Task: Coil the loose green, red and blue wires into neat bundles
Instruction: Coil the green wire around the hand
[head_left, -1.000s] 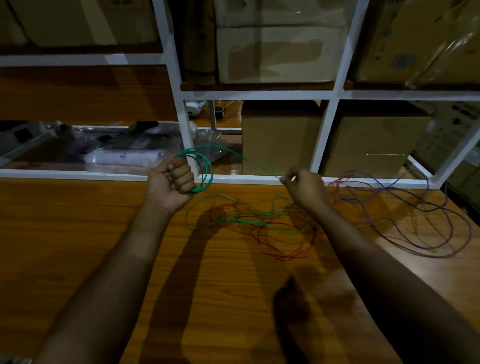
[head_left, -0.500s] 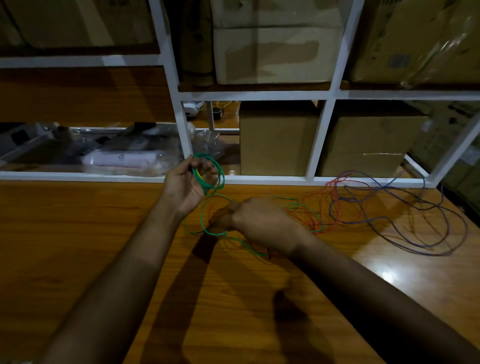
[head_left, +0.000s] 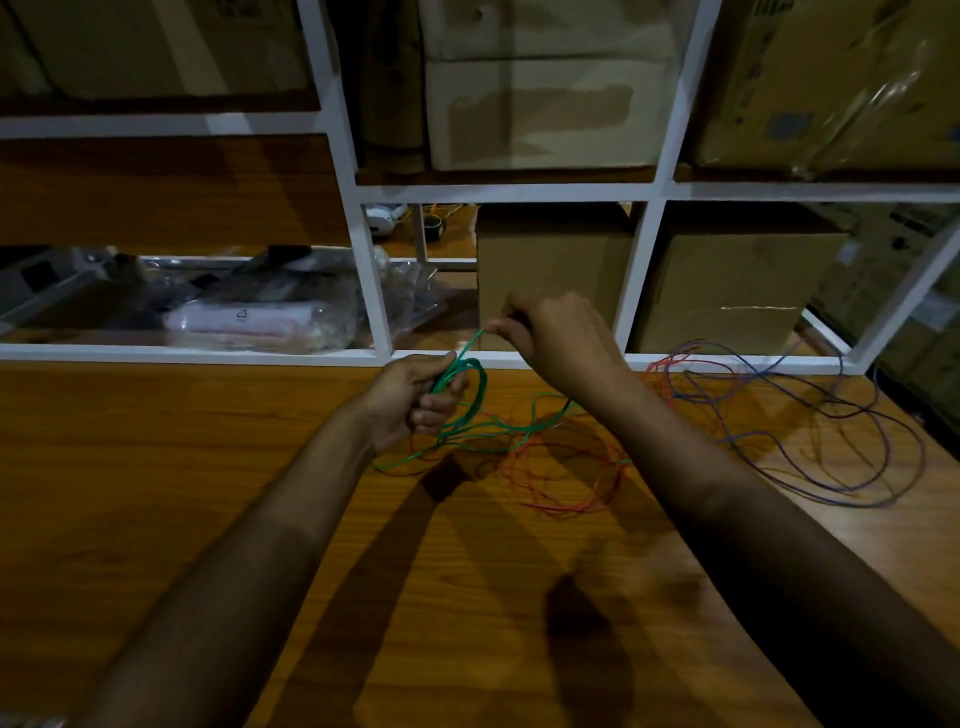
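Since half a second ago the right hand (head_left: 558, 338) has lifted off the bench (head_left: 156, 493) toward its far edge, pinching a strand of the green wire (head_left: 470, 382). The left hand (head_left: 415, 397) grips the green coil; its fingers hide part of the loops. The red wire (head_left: 566, 483) and blue wire (head_left: 831, 431) lie tangled toward the far right corner, dim and hard to separate.

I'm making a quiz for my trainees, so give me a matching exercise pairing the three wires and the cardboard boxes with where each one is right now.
Things:
1. thin green wire
2. thin red wire
3. thin blue wire
4. brown cardboard boxes

Places:
A. loose on the wooden table, far right
B. on the white shelf rack
C. partly coiled in the left hand
D. loose on the table between the forearms

Pairs: 1-C, 2-D, 3-A, 4-B
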